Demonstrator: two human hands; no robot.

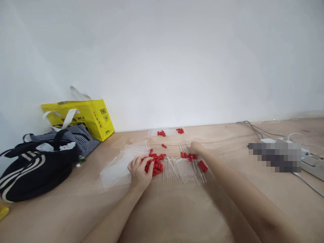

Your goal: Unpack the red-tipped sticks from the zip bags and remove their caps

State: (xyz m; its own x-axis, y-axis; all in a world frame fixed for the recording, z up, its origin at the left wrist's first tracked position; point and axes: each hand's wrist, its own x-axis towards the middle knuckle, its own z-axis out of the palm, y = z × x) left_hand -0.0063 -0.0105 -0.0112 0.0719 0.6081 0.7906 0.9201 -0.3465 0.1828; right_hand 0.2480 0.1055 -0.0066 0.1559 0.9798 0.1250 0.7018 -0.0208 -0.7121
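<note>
My left hand rests at the left side of a pile of small red caps, its fingers and thumb apart and touching the pile. To the right of the pile lies a row of thin white sticks. My right hand is curled just beyond this row, beside several sticks with red ends; its fingertips are hidden, so what it holds cannot be made out. A red piece lies at the row's right end. One loose red cap sits behind the pile.
Clear plastic bags are spread left of the pile. Near the wall, another clear bag has red pieces on it. At the left stand a yellow bag, a striped bag and a black bag. Cables and a power strip lie right.
</note>
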